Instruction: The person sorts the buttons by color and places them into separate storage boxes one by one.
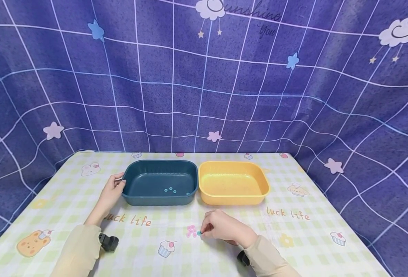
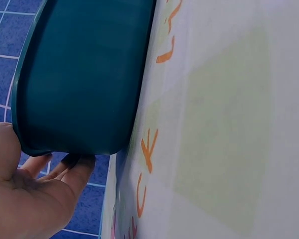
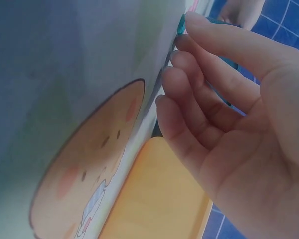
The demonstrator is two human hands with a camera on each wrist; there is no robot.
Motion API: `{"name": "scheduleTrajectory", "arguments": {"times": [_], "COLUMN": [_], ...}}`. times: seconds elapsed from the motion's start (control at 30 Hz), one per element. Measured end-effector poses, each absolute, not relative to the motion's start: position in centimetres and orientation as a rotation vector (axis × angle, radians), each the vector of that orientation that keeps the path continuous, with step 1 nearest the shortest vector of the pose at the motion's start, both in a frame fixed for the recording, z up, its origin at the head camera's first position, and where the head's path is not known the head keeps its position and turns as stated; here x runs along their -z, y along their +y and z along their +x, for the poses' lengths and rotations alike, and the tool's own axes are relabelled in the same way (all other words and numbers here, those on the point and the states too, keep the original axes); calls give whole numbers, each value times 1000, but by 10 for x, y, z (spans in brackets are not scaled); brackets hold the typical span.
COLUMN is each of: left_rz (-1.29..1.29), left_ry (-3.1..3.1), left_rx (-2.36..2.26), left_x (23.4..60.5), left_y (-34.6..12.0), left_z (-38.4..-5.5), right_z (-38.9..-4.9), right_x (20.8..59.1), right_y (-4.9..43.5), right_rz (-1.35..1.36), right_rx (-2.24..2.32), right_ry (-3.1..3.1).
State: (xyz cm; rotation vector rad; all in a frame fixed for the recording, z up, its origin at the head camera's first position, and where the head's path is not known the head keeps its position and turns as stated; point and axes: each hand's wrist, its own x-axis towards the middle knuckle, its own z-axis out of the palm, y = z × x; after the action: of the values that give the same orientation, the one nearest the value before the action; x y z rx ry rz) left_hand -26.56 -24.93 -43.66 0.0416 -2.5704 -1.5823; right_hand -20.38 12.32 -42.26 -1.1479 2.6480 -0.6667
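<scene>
At the left end of a dark teal plastic basin (image 1: 160, 201), my left hand (image 1: 113, 188) grips the rim, thumb at the edge and fingers against the outer wall. Several small teal discs (image 1: 171, 188) lie on the basin's floor. My right hand (image 1: 221, 227), in front of the basins, pinches a small teal disc (image 3: 182, 24) between thumb and index fingertip, close over the tablecloth. Its other fingers are loosely curled in the right wrist view. Just left of these fingertips lies a cluster of small pink pieces (image 1: 191, 231).
A yellow basin (image 1: 234, 200) stands right beside the teal one. Both rest on a table with a checked, printed cloth (image 1: 127, 246). A blue grid-patterned curtain (image 1: 176, 96) hangs behind the table and along its sides.
</scene>
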Motion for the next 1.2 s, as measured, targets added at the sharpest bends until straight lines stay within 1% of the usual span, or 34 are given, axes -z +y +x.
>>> {"name": "scheduleTrajectory", "arguments": {"times": [0.7,1.2], "left_rz": [17,35], "left_ry": [-2568,-2557], "left_rx": [1543,1572], "left_x": [439,441], "left_y": [-251,-251], "left_z": [-268,-268], "right_z": [-203,-208], "right_x": [419,419], "right_y": [120,125], "right_rz": [-1287,-1198], "right_rx": [561,782], "right_ry": [2668,2655]}}
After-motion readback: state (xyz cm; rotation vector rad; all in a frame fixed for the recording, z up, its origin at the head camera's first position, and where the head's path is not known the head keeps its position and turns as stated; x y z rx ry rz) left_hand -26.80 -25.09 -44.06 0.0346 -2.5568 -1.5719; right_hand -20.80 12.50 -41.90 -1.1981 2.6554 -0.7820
